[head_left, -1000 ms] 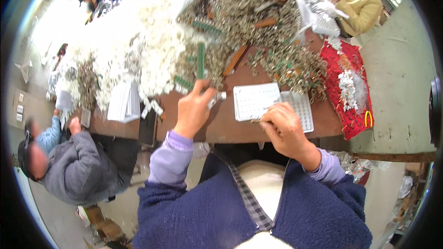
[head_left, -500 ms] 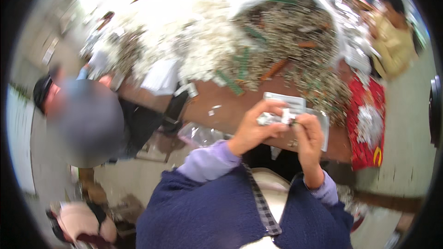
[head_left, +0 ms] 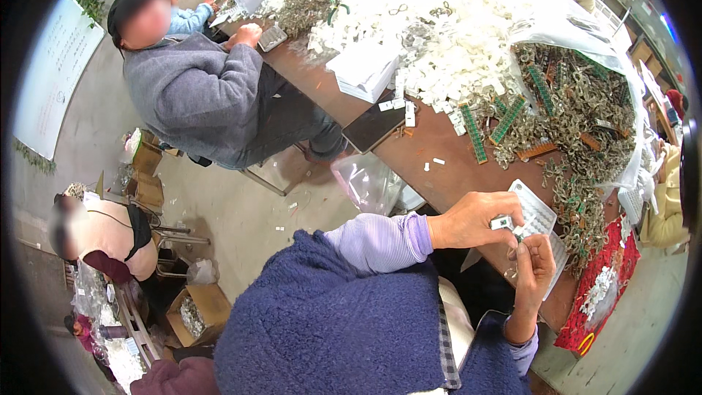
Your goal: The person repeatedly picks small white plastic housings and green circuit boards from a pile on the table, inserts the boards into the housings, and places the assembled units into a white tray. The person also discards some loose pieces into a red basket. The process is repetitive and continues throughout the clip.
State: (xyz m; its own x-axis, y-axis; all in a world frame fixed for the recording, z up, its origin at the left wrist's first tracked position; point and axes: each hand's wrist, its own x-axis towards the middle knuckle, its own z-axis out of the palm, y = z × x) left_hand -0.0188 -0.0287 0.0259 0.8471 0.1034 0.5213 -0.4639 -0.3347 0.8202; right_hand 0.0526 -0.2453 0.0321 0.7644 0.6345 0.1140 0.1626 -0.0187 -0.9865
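Observation:
My left hand (head_left: 472,221) is closed on a small white plastic housing (head_left: 501,222) with a dark greenish spot at its end. Close against it, my right hand (head_left: 535,267) pinches with thumb and finger at something tiny that the fingertips mostly hide. A bit of green shows between the two hands. Under and behind them, a white tray with rows of small cells (head_left: 535,206) lies at the table's near edge. Beyond it spreads a heap of small metal pieces (head_left: 578,168), spilling from a clear plastic bag (head_left: 578,22).
Green strips (head_left: 474,134) and loose white pieces lie on the brown table (head_left: 439,148). Farther off are a big white heap (head_left: 453,44), a white stack (head_left: 363,77) and a dark flat slab (head_left: 374,123). A red bag (head_left: 603,285) is at right. A seated person (head_left: 197,95) works at left.
The view has swung to the left, so the table and heaps now sit farther right and the seated person shows plainly. My hands stay together at the small white housing.

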